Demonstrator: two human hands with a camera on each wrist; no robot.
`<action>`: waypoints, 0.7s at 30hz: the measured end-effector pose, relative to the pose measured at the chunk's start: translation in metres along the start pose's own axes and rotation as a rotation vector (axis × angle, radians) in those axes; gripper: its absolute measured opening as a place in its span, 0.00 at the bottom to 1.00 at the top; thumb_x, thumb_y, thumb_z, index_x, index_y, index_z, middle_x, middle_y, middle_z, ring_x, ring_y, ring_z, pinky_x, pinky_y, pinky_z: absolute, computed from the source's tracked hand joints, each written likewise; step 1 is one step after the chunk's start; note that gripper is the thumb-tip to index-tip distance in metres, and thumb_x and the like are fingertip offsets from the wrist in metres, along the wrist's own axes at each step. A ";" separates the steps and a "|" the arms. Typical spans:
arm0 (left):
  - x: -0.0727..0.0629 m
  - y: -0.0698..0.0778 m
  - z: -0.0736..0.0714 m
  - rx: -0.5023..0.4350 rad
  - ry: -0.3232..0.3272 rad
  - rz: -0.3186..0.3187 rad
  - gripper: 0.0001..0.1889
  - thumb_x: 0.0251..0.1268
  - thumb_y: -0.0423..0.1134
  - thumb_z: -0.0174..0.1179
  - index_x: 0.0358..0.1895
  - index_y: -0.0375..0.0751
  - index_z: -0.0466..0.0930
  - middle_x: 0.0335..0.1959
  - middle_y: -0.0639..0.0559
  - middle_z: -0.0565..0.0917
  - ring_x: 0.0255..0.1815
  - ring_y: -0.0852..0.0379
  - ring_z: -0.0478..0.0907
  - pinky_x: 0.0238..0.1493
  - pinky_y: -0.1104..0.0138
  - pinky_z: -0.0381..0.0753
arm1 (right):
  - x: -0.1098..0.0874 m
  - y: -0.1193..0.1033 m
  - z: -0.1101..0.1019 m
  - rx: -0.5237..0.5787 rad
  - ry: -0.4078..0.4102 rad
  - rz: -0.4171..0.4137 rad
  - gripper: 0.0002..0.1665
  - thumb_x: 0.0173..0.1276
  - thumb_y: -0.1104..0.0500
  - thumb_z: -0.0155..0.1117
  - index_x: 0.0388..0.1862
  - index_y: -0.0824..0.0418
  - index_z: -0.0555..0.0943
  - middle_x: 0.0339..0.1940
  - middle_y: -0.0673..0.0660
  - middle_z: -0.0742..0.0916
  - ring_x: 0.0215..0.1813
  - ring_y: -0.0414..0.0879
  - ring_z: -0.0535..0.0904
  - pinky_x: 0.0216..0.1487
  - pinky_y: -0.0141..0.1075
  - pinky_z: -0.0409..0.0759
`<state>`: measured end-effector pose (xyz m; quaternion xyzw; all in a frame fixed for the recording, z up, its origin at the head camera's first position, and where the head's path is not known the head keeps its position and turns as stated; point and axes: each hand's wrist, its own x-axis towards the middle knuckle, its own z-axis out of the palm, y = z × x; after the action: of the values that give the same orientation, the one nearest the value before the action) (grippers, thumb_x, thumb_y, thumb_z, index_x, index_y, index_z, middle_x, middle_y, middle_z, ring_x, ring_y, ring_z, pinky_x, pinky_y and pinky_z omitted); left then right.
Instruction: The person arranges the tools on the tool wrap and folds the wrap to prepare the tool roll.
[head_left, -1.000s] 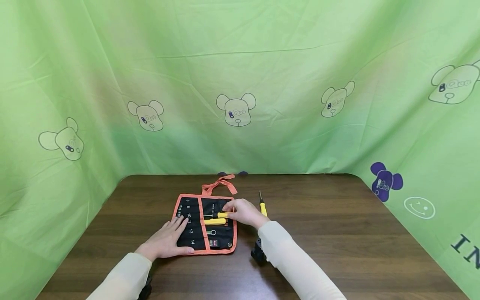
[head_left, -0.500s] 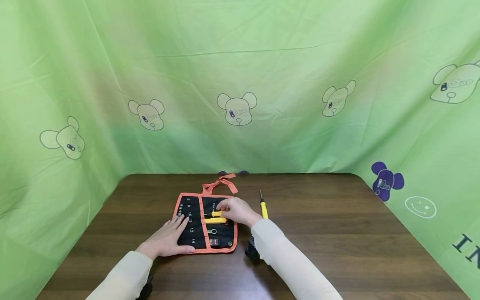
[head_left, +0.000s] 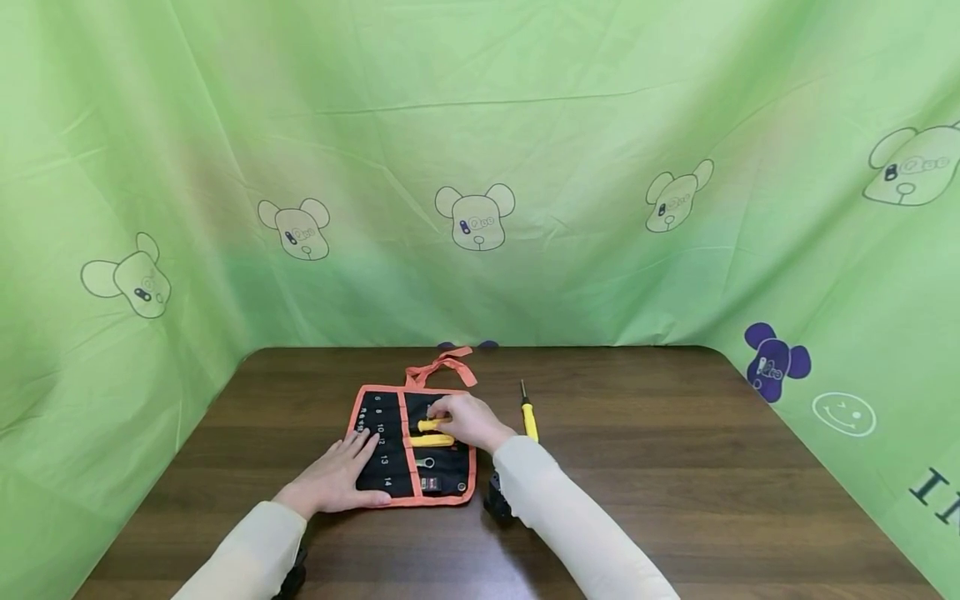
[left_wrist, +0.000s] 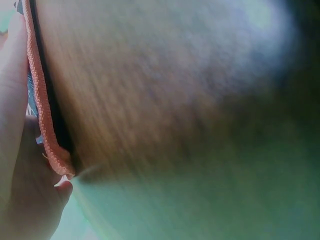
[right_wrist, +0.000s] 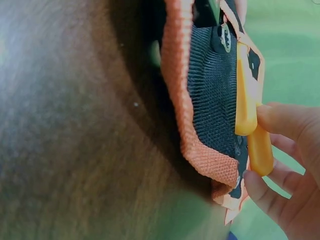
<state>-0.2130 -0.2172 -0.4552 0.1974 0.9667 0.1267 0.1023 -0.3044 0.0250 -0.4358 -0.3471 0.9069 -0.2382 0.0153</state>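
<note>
A black tool roll [head_left: 393, 486] with orange edging lies unrolled on the table, its pockets marked with size numbers. My left hand [head_left: 341, 479] rests on its left part, fingers spread and the thumb along the near edge. My right hand [head_left: 472, 422] pinches the yellow handle of a screwdriver [head_left: 429, 425]; its shaft is hidden in the pocket. Just nearer lies another yellow handle [head_left: 435, 442], also tucked in a pocket. In the right wrist view, fingertips and thumb surround the end of the held screwdriver [right_wrist: 261, 157]. A ring spanner [head_left: 427, 462] pokes from a nearer pocket.
A second yellow screwdriver [head_left: 529, 421] lies on the brown wooden table [head_left: 660, 483], right of the roll, partly behind my right arm. Orange tie straps [head_left: 442, 365] trail from the roll's far edge. A green printed curtain [head_left: 480, 300] surrounds the table's back and sides.
My right hand has moved left with the screwdriver, and its shaft, visible earlier, has slid into the pocket. My left hand has stayed in place on the roll.
</note>
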 end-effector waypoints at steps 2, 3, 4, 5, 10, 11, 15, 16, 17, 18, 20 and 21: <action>0.000 0.000 0.000 0.001 -0.001 0.000 0.53 0.51 0.73 0.49 0.70 0.33 0.51 0.70 0.35 0.51 0.70 0.40 0.45 0.65 0.49 0.49 | 0.000 0.000 0.001 -0.013 0.011 0.001 0.13 0.60 0.65 0.64 0.44 0.57 0.84 0.38 0.50 0.84 0.39 0.40 0.78 0.41 0.34 0.76; 0.001 0.000 -0.001 0.002 -0.002 0.000 0.53 0.51 0.73 0.49 0.70 0.33 0.51 0.70 0.35 0.51 0.70 0.40 0.45 0.65 0.49 0.48 | 0.001 0.000 0.001 -0.019 0.016 0.001 0.13 0.60 0.65 0.64 0.44 0.57 0.84 0.38 0.50 0.85 0.40 0.41 0.78 0.41 0.34 0.76; 0.001 -0.001 -0.001 0.003 -0.002 0.001 0.53 0.51 0.73 0.49 0.71 0.34 0.51 0.70 0.35 0.51 0.70 0.41 0.45 0.65 0.49 0.48 | 0.001 0.000 0.002 -0.026 0.020 0.001 0.13 0.60 0.65 0.64 0.45 0.56 0.84 0.39 0.50 0.85 0.41 0.41 0.79 0.41 0.34 0.76; 0.001 -0.001 -0.001 0.005 -0.003 0.001 0.53 0.51 0.73 0.49 0.71 0.34 0.51 0.70 0.35 0.51 0.70 0.41 0.45 0.65 0.50 0.48 | 0.001 -0.001 0.002 -0.030 0.024 -0.002 0.13 0.60 0.65 0.64 0.45 0.56 0.84 0.40 0.50 0.85 0.41 0.41 0.79 0.41 0.35 0.76; 0.001 -0.002 -0.001 0.012 0.002 0.004 0.53 0.52 0.72 0.49 0.71 0.34 0.51 0.70 0.35 0.51 0.70 0.41 0.44 0.65 0.50 0.48 | 0.000 -0.004 0.003 -0.024 0.033 -0.001 0.12 0.63 0.65 0.61 0.45 0.57 0.83 0.42 0.51 0.85 0.43 0.43 0.79 0.43 0.36 0.77; 0.001 -0.001 -0.001 0.013 0.004 0.004 0.53 0.52 0.72 0.49 0.71 0.34 0.51 0.70 0.35 0.51 0.70 0.41 0.44 0.65 0.50 0.48 | 0.000 -0.004 0.003 -0.016 0.031 0.003 0.12 0.64 0.64 0.60 0.45 0.58 0.83 0.42 0.52 0.85 0.44 0.43 0.79 0.43 0.36 0.77; 0.001 -0.001 -0.001 0.008 0.007 0.005 0.53 0.52 0.72 0.50 0.70 0.33 0.52 0.70 0.35 0.51 0.70 0.40 0.45 0.65 0.50 0.48 | -0.001 -0.007 0.004 0.012 0.003 0.039 0.12 0.67 0.64 0.57 0.46 0.59 0.83 0.44 0.53 0.84 0.45 0.43 0.79 0.45 0.36 0.77; 0.001 -0.001 -0.001 0.007 0.007 0.005 0.53 0.52 0.72 0.50 0.70 0.33 0.52 0.70 0.35 0.51 0.70 0.40 0.45 0.65 0.50 0.48 | -0.001 -0.008 0.005 0.012 -0.006 0.047 0.12 0.68 0.64 0.56 0.46 0.59 0.83 0.44 0.53 0.84 0.45 0.43 0.79 0.45 0.36 0.77; 0.001 -0.001 -0.001 0.007 0.007 0.005 0.53 0.52 0.72 0.50 0.70 0.33 0.52 0.70 0.35 0.51 0.70 0.40 0.45 0.65 0.50 0.48 | -0.001 -0.008 0.005 0.013 -0.016 0.057 0.12 0.68 0.64 0.56 0.45 0.59 0.83 0.44 0.53 0.84 0.44 0.43 0.79 0.44 0.36 0.77; 0.001 0.000 0.000 0.007 0.007 0.005 0.53 0.52 0.72 0.50 0.70 0.33 0.52 0.70 0.35 0.51 0.70 0.40 0.45 0.65 0.50 0.48 | -0.001 -0.009 0.005 0.019 -0.025 0.066 0.11 0.68 0.63 0.56 0.45 0.59 0.84 0.43 0.53 0.84 0.42 0.43 0.79 0.43 0.35 0.77; 0.001 0.000 0.000 0.006 0.006 0.005 0.53 0.52 0.72 0.50 0.70 0.33 0.51 0.70 0.35 0.51 0.70 0.40 0.45 0.65 0.50 0.48 | -0.001 -0.009 0.006 0.028 -0.039 0.080 0.10 0.67 0.62 0.58 0.43 0.59 0.84 0.41 0.52 0.84 0.38 0.41 0.78 0.40 0.34 0.76; 0.001 0.000 -0.001 0.005 0.006 0.005 0.52 0.52 0.72 0.50 0.70 0.33 0.51 0.70 0.35 0.51 0.70 0.40 0.45 0.65 0.50 0.48 | -0.001 -0.009 0.006 0.029 -0.043 0.084 0.09 0.66 0.62 0.59 0.42 0.59 0.84 0.39 0.52 0.84 0.37 0.41 0.77 0.38 0.33 0.76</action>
<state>-0.2140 -0.2169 -0.4549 0.1995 0.9669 0.1250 0.0984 -0.2971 0.0179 -0.4373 -0.3137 0.9165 -0.2430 0.0498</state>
